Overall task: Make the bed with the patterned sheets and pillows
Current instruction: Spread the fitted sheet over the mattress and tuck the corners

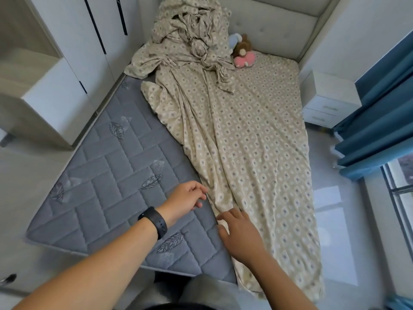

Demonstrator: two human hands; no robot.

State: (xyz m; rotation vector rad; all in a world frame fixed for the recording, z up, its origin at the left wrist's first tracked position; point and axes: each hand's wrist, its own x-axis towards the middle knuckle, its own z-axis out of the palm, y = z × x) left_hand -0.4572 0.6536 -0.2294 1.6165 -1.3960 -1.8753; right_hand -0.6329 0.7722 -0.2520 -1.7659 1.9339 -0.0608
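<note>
Both bare arms reach forward and down — the left hand (186,198), its wrist banded by a dark watch (154,221), has loosely curled fingers, while the right hand (240,234) lies palm-down just beside it, fingers spread and relaxed.

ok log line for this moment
stage: spreading sheet | left hand: open, at edge | right hand: open, on sheet | mattress: half bare

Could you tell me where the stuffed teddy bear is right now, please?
In the head view, the teddy bear sits at the far end of the bed, against the padded headboard, just right of the bunched patterned sheet.
</note>
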